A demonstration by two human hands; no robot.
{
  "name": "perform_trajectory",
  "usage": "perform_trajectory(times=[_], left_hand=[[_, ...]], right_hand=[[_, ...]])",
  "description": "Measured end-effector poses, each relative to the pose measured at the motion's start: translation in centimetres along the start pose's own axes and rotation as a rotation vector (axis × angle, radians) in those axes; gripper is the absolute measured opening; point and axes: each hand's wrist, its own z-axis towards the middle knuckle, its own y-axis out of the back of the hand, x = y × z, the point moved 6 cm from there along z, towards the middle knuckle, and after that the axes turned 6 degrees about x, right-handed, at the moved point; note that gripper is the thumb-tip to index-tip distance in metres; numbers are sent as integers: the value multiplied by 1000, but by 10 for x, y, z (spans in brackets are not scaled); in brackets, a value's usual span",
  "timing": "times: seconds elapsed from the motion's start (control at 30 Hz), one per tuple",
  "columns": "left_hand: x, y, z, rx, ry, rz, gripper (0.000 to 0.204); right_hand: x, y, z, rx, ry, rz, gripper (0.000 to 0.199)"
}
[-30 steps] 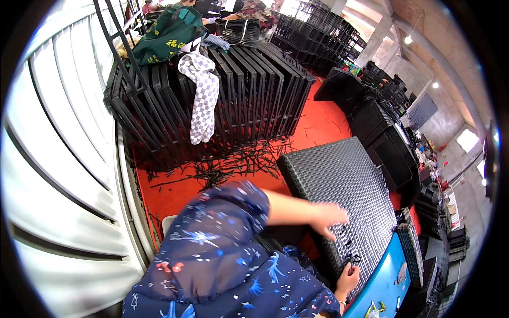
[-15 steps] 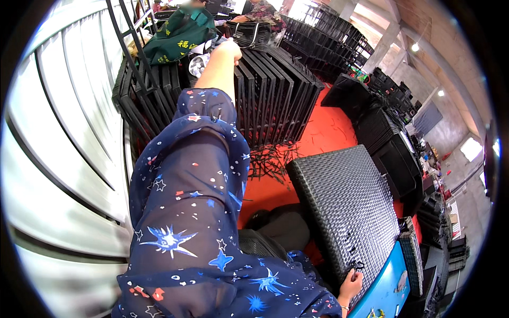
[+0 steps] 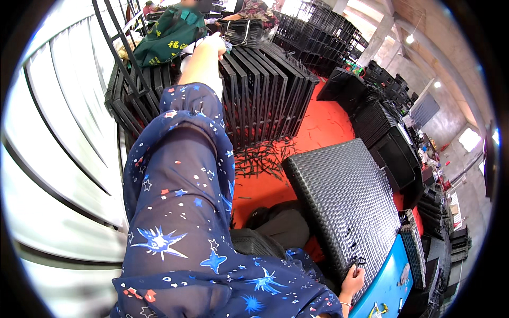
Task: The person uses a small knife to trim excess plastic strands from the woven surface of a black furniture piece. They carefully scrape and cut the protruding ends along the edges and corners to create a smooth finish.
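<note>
My left arm, in a sheer dark blue star-print sleeve, stretches far forward over a row of black frames (image 3: 260, 90). At its end my left hand (image 3: 213, 44) is closed, fingers curled, beside a dark green cloth (image 3: 172, 40) with yellow print; what it grips, if anything, is hidden. At the lower right my right hand (image 3: 352, 281) rests against the edge of a black woven panel (image 3: 347, 196), tilted beside my legs. Its fingers are pinched around a small black looped thing (image 3: 360, 261), too small to name.
A blue surface (image 3: 389, 275) with a yellow-handled tool (image 3: 378, 310) lies right of the panel. Black strip scraps (image 3: 262, 161) litter the red floor (image 3: 326, 122). White ribbed metal sheeting (image 3: 63, 159) borders the left side. More black furniture pieces (image 3: 384, 143) stand at right; people sit beyond the frames.
The view has shifted slightly, so the frames and my left arm appear further left. My left hand stays reached out by the green cloth. My right hand keeps its place at the panel's edge.
</note>
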Motion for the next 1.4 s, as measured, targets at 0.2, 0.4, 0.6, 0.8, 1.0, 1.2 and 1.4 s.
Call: perform_trajectory(times=[0.2, 0.4, 0.6, 0.8, 1.0, 1.2, 1.4], left_hand=[[-3, 0, -6, -4, -2, -26, 87], [-16, -2, -22, -13, 22, 50, 71], [-4, -153, -71, 568, -144, 369, 23], [45, -397, -276, 1086, -738, 879, 60], [171, -566, -389, 1463, -683, 419, 51], [269, -564, -411, 1545, -425, 494, 49], [317, -553, -427, 1535, -294, 514, 47]], right_hand=[[0, 2, 2, 43, -24, 2, 36], [-8, 3, 1, 49, -54, -13, 36], [-1, 3, 0, 41, -44, -12, 36], [-2, 5, -5, 27, -34, 5, 34], [-7, 4, -1, 47, -60, -19, 35], [-14, -2, 0, 22, -46, -35, 35], [0, 1, 0, 52, -78, -30, 35]])
